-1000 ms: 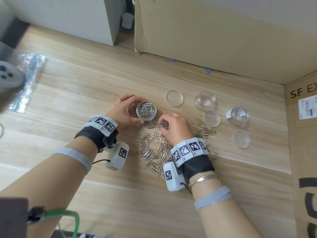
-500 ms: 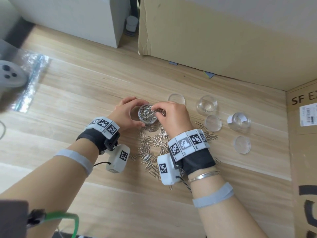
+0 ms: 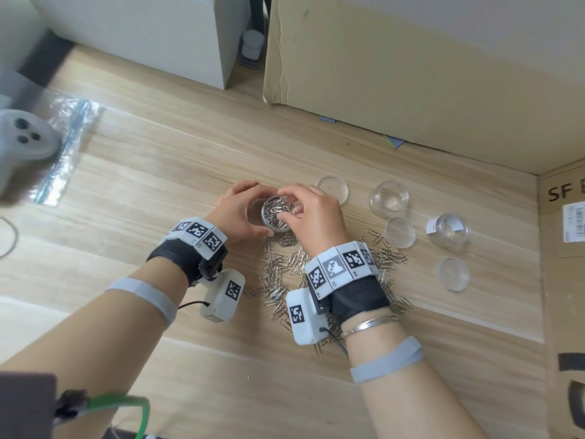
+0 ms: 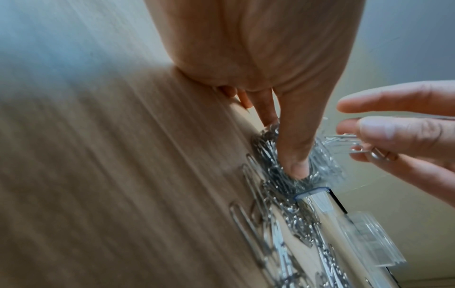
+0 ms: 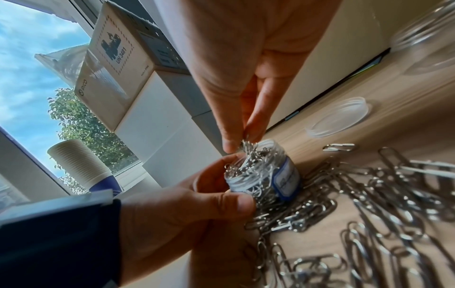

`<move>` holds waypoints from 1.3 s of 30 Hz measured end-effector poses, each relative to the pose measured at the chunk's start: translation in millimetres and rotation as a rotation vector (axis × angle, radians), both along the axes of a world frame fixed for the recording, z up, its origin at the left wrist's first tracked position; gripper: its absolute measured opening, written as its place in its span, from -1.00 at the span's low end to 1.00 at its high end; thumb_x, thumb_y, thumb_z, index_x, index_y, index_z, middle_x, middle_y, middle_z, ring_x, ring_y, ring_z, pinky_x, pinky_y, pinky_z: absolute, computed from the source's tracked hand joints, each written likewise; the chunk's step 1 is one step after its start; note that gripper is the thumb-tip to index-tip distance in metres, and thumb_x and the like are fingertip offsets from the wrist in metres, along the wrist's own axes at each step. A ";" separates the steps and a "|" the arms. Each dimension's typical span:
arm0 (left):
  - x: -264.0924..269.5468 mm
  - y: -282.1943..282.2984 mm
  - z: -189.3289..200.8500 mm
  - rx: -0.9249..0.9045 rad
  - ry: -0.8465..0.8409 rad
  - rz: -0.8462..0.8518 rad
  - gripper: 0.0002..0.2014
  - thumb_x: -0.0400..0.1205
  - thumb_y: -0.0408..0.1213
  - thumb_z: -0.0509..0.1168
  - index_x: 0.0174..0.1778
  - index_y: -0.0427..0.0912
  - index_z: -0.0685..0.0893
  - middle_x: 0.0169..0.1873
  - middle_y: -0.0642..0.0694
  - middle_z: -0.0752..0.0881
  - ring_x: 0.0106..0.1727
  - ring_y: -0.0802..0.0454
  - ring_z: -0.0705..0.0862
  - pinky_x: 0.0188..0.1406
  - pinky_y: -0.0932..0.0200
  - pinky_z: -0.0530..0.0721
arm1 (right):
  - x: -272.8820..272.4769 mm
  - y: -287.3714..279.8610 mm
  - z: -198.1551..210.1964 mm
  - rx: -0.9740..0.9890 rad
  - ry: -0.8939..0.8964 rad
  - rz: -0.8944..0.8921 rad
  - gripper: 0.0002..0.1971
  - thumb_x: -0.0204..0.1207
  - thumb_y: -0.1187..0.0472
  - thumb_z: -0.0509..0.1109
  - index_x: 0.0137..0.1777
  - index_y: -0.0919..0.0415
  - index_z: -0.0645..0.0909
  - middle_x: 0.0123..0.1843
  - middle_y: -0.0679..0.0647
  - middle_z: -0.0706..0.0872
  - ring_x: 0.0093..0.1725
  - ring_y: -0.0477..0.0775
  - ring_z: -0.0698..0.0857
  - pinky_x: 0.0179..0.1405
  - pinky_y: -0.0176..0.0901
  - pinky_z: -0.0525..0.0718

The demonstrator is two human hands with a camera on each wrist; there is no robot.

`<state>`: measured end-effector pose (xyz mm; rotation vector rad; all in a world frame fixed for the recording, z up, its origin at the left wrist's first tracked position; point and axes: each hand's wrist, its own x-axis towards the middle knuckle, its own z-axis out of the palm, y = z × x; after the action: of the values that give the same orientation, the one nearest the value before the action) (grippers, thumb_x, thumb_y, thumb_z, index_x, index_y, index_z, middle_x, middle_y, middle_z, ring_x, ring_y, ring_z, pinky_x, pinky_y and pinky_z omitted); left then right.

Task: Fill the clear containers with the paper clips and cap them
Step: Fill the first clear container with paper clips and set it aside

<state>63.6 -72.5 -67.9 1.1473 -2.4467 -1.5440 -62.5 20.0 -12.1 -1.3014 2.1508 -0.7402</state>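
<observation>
A small clear container [image 3: 278, 213] packed with silver paper clips stands at the far edge of a loose clip pile [image 3: 285, 274] on the wooden table. My left hand [image 3: 253, 210] grips its side, thumb on the near wall [image 5: 236, 204]. Directly over its mouth, my right hand [image 3: 289, 205] pinches a few paper clips [image 5: 246, 146] that dip into the heap inside. Two empty clear containers [image 3: 388, 196] [image 3: 448, 229] stand to the right. Three clear lids [image 3: 333, 189] [image 3: 399, 232] [image 3: 452, 274] lie flat around them.
A large cardboard box [image 3: 411, 74] walls off the back, and another box [image 3: 563, 280] closes the right side. A white box [image 3: 158, 36] stands at the back left. A plastic bag [image 3: 66, 147] and a grey device [image 3: 22, 141] lie far left.
My right hand has lifted from the clip pile and carried a pinch of clips to the container's mouth. The left hand has kept its hold on the container.
</observation>
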 end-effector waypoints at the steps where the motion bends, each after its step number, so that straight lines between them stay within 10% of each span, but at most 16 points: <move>1: 0.2 -0.2 -0.4 -0.001 0.002 -0.004 -0.32 0.27 -0.25 0.56 0.30 0.09 0.47 0.17 0.24 0.42 0.56 0.07 0.10 0.56 -0.24 0.12 | 0.6 -0.6 -1.0 -0.020 -0.006 -0.011 -0.69 0.30 0.29 0.56 0.06 0.11 0.71 -0.03 0.06 0.73 -0.29 -0.07 0.58 -0.04 0.00 0.69; 12: -0.2 -0.2 0.2 -0.030 0.001 -0.008 -0.32 0.27 -0.25 0.56 0.30 0.12 0.48 0.14 0.32 0.44 0.55 0.05 0.12 0.56 -0.08 0.09 | -8.2 3.6 -5.6 0.011 0.013 -0.094 -0.81 0.42 0.26 0.47 0.03 0.09 0.72 -0.01 0.03 0.72 -0.03 -0.04 0.66 0.02 -0.01 0.68; 18: -0.5 0.1 1.2 -0.045 -0.005 -0.005 -0.31 0.25 -0.24 0.57 0.30 0.14 0.49 0.15 0.30 0.45 0.54 0.06 0.14 0.56 -0.05 0.08 | -9.2 7.4 -6.9 0.187 0.090 -0.031 -0.88 0.43 0.12 0.47 -0.06 0.04 0.76 0.08 -0.02 0.61 0.18 0.04 0.48 -0.04 -0.33 0.26; 39: 0.2 -0.6 1.2 0.000 -0.001 -0.019 -0.33 0.27 -0.21 0.56 0.30 0.12 0.49 0.19 0.27 0.45 0.55 0.08 0.11 0.57 -0.20 0.09 | 2.3 1.1 -14.5 0.005 0.155 0.100 -0.84 0.45 0.08 0.43 0.02 -0.06 0.76 0.01 -0.02 0.63 0.12 0.08 0.46 0.13 -0.27 0.39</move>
<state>63.8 -73.1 -66.7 1.1290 -2.4653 -1.5493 -60.2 21.1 -26.6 -1.4950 2.1867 -0.6112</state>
